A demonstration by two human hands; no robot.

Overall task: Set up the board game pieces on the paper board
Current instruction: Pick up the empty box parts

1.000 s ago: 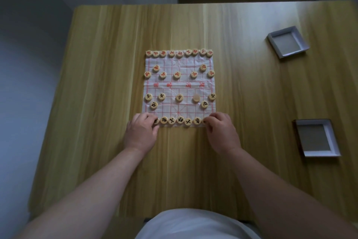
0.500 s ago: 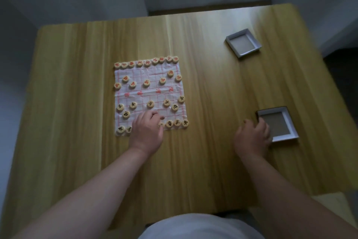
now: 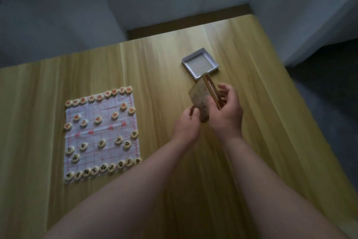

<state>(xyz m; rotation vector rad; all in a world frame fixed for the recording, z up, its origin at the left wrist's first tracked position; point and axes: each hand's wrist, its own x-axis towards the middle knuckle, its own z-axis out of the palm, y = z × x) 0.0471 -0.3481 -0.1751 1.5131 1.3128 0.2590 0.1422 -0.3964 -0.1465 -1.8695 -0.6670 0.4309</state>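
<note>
Head view: blurred characters (image 3: 111,127) mark paper board (image 3: 133,153).

Two bare forearms reach up from the bottom edge, converging toward one o'clock of centre. The right hand (image 3: 225,111) is raised, thumb and fingers curled in a grip, upper fingers spread loose. The left hand (image 3: 188,124), just beside it at nine o'clock, is loosely closed, fingertips pinched inward.

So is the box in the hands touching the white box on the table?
Cannot tell. In the head view the held box overlaps the white box's near rim, lifted by the right hand.
</note>
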